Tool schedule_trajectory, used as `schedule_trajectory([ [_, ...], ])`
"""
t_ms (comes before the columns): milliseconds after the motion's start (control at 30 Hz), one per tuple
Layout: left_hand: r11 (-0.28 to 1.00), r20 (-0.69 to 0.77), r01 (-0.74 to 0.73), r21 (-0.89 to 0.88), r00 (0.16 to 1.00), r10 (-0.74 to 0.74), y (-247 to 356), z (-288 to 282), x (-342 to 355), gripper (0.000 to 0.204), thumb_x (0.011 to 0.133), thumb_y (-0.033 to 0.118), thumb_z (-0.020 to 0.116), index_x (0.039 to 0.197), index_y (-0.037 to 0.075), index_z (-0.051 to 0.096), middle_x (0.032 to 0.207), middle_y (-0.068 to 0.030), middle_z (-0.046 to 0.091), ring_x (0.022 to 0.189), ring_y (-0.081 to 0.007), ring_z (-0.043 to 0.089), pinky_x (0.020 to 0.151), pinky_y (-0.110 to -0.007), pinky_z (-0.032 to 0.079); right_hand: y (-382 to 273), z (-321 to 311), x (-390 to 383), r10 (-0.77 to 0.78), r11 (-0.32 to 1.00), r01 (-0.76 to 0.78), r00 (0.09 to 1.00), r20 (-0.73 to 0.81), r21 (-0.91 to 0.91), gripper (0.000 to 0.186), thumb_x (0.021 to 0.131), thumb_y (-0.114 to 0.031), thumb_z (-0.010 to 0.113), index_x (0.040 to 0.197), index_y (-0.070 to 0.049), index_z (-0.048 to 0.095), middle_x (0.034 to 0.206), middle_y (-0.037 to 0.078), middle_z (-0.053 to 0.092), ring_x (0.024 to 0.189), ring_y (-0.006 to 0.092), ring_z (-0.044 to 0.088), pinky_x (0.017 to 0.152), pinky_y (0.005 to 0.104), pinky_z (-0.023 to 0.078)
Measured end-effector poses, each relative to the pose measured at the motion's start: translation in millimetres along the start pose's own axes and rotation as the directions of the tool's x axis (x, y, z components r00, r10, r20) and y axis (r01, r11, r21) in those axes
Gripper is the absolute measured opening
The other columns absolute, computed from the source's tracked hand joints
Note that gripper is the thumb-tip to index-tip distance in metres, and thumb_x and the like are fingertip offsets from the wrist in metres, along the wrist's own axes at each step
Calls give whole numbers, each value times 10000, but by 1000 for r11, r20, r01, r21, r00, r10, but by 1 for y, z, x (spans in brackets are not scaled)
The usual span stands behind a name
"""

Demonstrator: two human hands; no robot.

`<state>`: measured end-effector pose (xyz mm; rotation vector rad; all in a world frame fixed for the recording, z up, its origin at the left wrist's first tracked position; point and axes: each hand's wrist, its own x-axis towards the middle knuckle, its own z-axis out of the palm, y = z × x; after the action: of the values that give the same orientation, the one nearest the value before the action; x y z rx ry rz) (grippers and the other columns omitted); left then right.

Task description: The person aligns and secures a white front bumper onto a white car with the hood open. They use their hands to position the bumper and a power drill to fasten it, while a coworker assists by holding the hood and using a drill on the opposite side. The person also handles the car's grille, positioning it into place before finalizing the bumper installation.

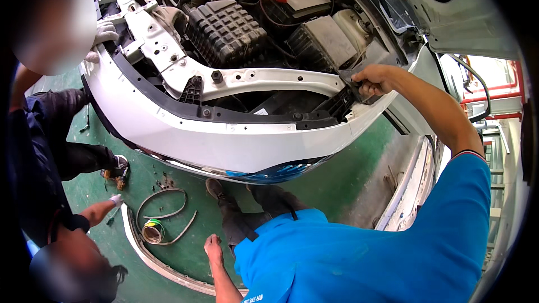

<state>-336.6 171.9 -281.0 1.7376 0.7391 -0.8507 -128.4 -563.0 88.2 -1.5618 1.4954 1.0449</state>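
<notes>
My right hand (371, 81) is closed at the front corner of a white car, its curled fingers at the edge of a dark plastic trim piece (368, 99). Parts of that piece are hidden behind the fingers. Beside it ends the white metal crossmember (264, 77) that runs over the front of the engine bay. Below lies the white front bumper cover (224, 148) with a black strip along its top edge. My left hand (213, 248) hangs low at my side, away from the car, with its fingers curled and nothing visible in them.
At the left, a co-worker's gloved hand (104, 35) rests on the bumper's other end. Another gloved hand (116, 200) is near a long curved white strip (147, 255) on the green floor. A tape roll (152, 232) and thin strips lie there. The raised hood (471, 28) overhangs the right.
</notes>
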Motion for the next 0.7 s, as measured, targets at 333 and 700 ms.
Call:
schedule_trajectory([
  [333, 999, 16, -6, -49, 1000, 7, 7, 18, 4, 379, 1009, 229, 608, 1218, -80, 674, 1016, -145, 720, 892, -218, 671, 823, -358, 535, -9, 18, -27, -633, -247, 88, 740, 229, -965, 541, 1001, -420, 578, 765, 48, 712, 716, 187, 710, 622, 330, 711, 663, 483, 567],
  [700, 991, 24, 112, -76, 994, -111, -16, 20, 6, 337, 995, 249, 600, 1122, -50, 691, 920, -105, 717, 783, -190, 656, 691, -321, 484, 18, -9, 16, 39, 993, -49, 995, 88, 110, 604, 1070, -524, 484, 934, 32, 677, 631, 100, 624, 479, 176, 564, 403, 268, 341],
])
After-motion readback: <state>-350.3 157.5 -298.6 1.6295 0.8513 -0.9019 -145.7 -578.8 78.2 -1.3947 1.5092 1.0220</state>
